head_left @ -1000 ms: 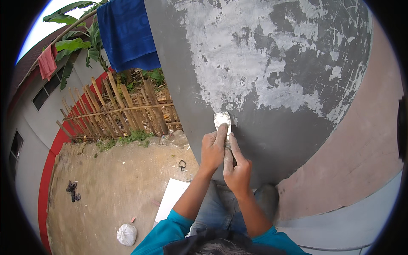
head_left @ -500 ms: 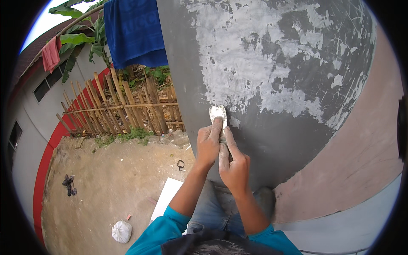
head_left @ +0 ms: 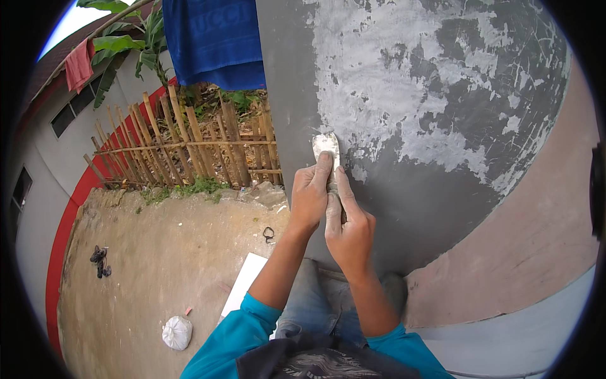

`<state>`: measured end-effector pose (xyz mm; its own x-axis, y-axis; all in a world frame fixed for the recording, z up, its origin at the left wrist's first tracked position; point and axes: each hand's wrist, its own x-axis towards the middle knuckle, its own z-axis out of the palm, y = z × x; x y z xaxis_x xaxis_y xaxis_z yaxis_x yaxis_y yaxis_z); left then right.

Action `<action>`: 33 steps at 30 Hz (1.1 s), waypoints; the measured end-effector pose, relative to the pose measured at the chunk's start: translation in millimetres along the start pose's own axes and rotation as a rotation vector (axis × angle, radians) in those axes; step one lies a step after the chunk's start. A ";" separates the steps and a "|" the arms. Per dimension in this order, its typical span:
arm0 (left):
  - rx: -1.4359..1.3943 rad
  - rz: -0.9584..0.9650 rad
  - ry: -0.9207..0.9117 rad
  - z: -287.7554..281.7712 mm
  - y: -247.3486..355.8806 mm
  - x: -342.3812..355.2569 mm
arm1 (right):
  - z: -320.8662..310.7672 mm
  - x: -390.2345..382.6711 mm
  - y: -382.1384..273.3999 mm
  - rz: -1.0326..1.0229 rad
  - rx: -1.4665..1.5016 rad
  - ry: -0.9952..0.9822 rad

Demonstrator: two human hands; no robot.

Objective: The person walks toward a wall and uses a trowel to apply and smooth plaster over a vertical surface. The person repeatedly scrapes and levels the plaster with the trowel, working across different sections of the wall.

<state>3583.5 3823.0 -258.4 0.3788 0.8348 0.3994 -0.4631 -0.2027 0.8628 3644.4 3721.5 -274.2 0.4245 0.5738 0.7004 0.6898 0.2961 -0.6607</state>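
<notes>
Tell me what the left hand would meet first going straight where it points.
Past the scraper it holds, the left hand would likely meet the pale patch on the grey wall, though depth is hard to judge.

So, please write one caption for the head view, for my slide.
Left hand and right hand hold a scraper at the patchy grey wall.

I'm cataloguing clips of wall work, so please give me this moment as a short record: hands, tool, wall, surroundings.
Left hand: on the scraper, one finger along its blade
Right hand: gripping the same scraper, lower down
Tool: scraper, blade pointing up at the wall
Wall: gray, with rough white patches
Surroundings: hanging blue towel, stick fence, white bag on the ground
</notes>
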 end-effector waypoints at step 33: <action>0.123 -0.253 0.085 -6.5 1.0 -13.8 | 14.1 -9.3 -9.5 -0.063 -0.130 0.066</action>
<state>3572.6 3814.6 -265.0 0.3987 0.9057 0.1443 -0.2603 -0.0391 0.9647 3625.6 3724.2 -278.2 0.4124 0.5045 0.7586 0.7847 0.2263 -0.5771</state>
